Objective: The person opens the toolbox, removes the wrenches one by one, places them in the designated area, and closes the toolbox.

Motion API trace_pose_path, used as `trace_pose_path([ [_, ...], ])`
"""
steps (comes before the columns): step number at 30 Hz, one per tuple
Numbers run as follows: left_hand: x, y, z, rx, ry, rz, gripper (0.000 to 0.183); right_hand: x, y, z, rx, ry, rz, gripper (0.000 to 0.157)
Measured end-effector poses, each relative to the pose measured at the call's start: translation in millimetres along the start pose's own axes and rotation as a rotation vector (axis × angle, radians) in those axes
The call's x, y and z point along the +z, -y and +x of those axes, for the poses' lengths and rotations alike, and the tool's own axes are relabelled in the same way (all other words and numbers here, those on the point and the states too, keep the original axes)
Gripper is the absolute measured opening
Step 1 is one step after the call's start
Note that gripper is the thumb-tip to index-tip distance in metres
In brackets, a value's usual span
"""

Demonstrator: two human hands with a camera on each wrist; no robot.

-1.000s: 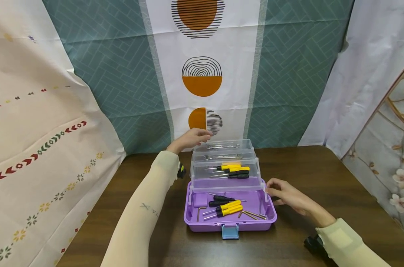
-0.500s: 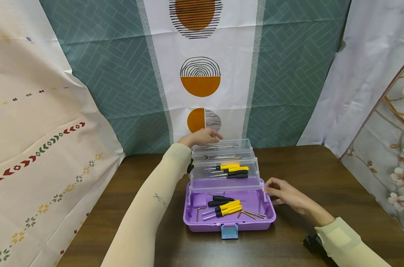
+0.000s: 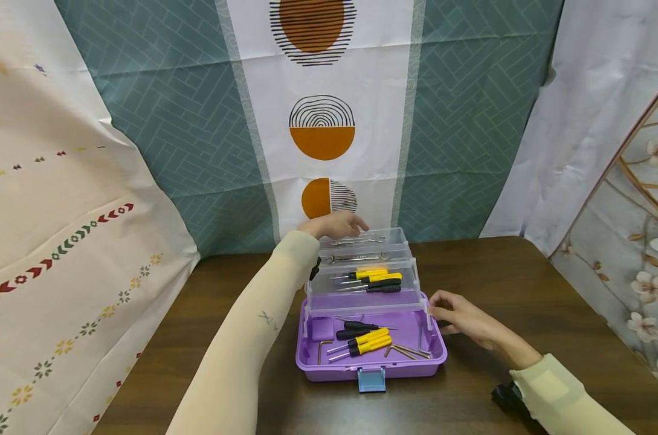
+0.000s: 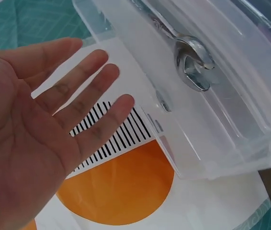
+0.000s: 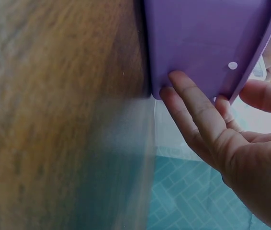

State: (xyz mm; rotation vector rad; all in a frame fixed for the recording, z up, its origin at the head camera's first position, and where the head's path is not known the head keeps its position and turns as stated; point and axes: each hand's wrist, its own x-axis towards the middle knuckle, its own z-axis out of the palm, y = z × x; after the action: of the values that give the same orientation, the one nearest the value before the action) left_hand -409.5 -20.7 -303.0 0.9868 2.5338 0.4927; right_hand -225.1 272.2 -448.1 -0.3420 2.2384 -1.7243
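A purple toolbox (image 3: 304, 362) stands open on the table, its clear tiered trays (image 3: 329, 304) raised towards the back. Behind the top tray, my left hand (image 3: 336, 225) reaches over with fingers spread and nothing in them; in the left wrist view a wrench (image 4: 193, 64) lies in the tray beside it. My right hand (image 3: 464, 320) touches the box's back right side. The right wrist view shows its fairly straight fingers (image 5: 200, 108) against the purple outer wall, with the thumb at the rim. Yellow and black screwdrivers (image 3: 374, 345) and hex keys (image 3: 410, 350) lie in the base.
More screwdrivers (image 3: 383, 278) and wrenches (image 3: 356, 258) lie in the clear trays. A blue latch (image 3: 371, 380) hangs at the box's front. The brown wooden table (image 3: 497, 272) meets a patterned cloth backdrop (image 3: 454, 181) close behind the trays.
My left hand has moved right along the back of the top tray and dipped slightly towards it. The right hand keeps its place at the box's side.
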Motion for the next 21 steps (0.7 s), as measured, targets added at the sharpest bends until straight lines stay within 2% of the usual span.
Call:
trace_pose_path([
  [11,1.6,-5.2,5.2,-0.028,0.023,0.044,0.039,-0.1,-1.0,-0.5,0.001,-0.005,-0.012,0.028],
  [18,0.7,1.7,12.5,-0.016,0.049,0.019,0.048,0.0,-1.7,0.8,0.003,-0.003,-0.011,0.025],
  [21,0.7,1.1,15.7,-0.025,0.051,0.039,0.048,-0.6,-2.0,0.2,0.003,-0.004,-0.012,0.025],
])
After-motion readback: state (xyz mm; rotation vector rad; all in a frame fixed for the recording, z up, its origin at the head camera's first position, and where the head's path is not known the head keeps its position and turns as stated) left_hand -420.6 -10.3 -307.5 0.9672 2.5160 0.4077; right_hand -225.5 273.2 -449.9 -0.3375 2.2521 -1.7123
